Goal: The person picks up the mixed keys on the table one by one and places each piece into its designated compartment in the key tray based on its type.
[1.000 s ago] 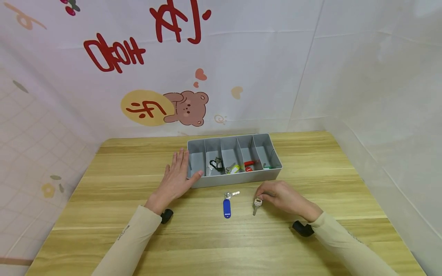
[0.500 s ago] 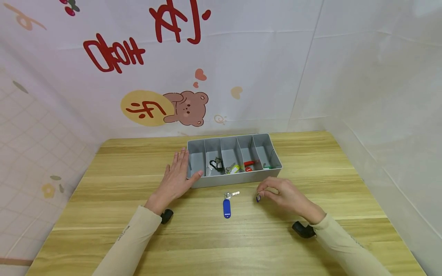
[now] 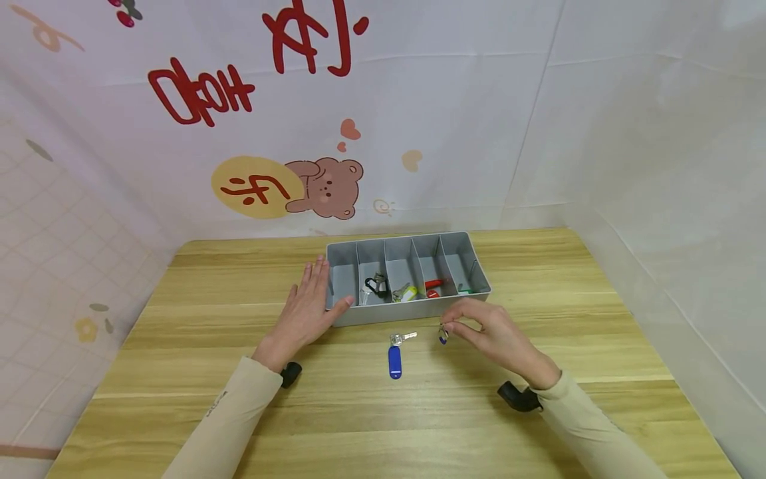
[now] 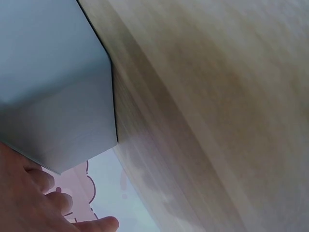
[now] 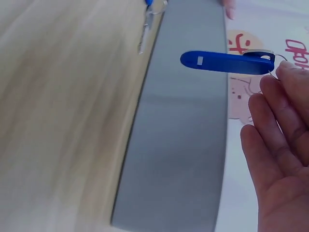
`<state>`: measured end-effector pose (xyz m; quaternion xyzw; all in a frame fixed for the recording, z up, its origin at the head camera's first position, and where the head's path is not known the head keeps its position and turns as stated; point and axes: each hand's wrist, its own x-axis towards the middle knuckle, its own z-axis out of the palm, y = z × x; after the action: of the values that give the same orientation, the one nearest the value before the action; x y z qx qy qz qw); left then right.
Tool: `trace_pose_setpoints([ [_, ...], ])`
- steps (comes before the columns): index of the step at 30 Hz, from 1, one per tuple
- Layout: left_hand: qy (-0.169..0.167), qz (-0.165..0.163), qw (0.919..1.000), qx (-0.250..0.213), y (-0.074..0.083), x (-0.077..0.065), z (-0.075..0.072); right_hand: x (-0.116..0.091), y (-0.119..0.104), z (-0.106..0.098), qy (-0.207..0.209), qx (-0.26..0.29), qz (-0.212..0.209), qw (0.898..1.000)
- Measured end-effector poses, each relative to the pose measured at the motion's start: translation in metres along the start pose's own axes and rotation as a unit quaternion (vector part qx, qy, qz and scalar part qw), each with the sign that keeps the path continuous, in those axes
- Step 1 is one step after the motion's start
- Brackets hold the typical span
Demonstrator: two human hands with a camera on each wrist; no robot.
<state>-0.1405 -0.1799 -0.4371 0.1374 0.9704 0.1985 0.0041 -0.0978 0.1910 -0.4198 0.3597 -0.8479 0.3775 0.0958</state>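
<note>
My right hand (image 3: 493,336) pinches the ring of a key with a blue tag (image 5: 224,63) between thumb and fingertips. In the head view it hangs just in front of the grey divided box (image 3: 413,311). Straight fingers of my left hand (image 3: 304,309) lie along the box's left end, with the thumb at its front left corner. A second key (image 3: 409,336), on a blue tag (image 3: 395,362), lies on the table before the box.
From left to right, the box's compartments hold nothing, keys with a black tag (image 3: 377,286), a yellow tag (image 3: 409,293), red tags (image 3: 433,293) and something green (image 3: 465,291). A printed cloth (image 3: 455,133) hangs behind the wooden table (image 3: 383,426).
The held key hung with its blade showing a second ago; now its blue tag shows. My right hand has moved slightly up toward the box. My left hand stays put.
</note>
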Motion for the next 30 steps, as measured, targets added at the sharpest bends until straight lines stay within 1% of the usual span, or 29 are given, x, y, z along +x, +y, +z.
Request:
trace_pose_setpoints([
  [4, -0.001, -0.001, 1.0000, 0.001, 0.001, 0.000, -0.001, 0.009, -0.008, 0.001, 0.006, 0.005, -0.008, 1.000],
  [10, 0.004, 0.001, 1.0000, 0.001, 0.000, 0.000, 0.000, 0.026, -0.021, 0.004, 0.009, 0.023, 0.001, 1.000],
  [20, -0.001, 0.011, 0.9999, -0.004, -0.001, 0.000, -0.001, 0.059, -0.034, 0.018, 0.046, 0.035, -0.013, 0.998],
  [24, -0.004, 0.009, 0.9999, -0.007, -0.001, 0.000, -0.001, 0.073, -0.038, 0.025, 0.065, 0.029, -0.010, 0.997],
  [30, -0.006, 0.006, 0.9999, -0.011, -0.001, -0.001, -0.002, 0.094, -0.043, 0.038, 0.089, 0.046, -0.012, 0.995],
])
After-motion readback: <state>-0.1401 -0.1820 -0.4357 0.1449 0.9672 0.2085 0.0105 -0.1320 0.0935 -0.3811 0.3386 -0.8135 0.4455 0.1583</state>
